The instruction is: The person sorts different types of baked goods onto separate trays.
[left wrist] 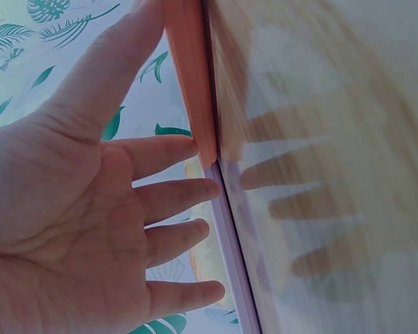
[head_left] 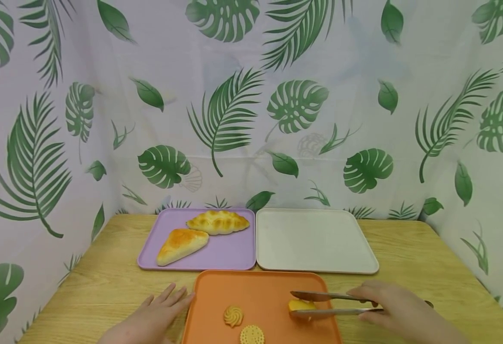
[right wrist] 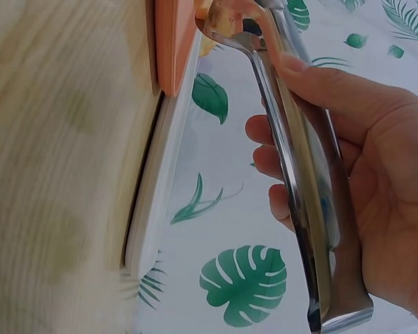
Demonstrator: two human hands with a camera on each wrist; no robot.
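Observation:
My right hand (head_left: 399, 306) grips metal tongs (head_left: 342, 312), whose two arms lie on either side of a small yellow food piece (head_left: 300, 306) at the right of the orange tray (head_left: 273, 286). In the right wrist view, thumb and fingers wrap round the tongs (right wrist: 320, 209). At the orange tray's left edge, my left hand (head_left: 150, 315) has its fingers extended; the left wrist view shows the palm (left wrist: 63, 209) holding nothing. A swirled cookie (head_left: 233, 316) and a round dotted biscuit (head_left: 252, 335) lie on the orange tray.
Behind stands a purple tray (head_left: 230, 253) with a triangular bread (head_left: 182, 246) and a ridged bread (head_left: 218, 222). Beside it is a cream tray (head_left: 313, 239). All rest on a wooden table (head_left: 410, 267) before a leaf-patterned cloth (head_left: 243, 191).

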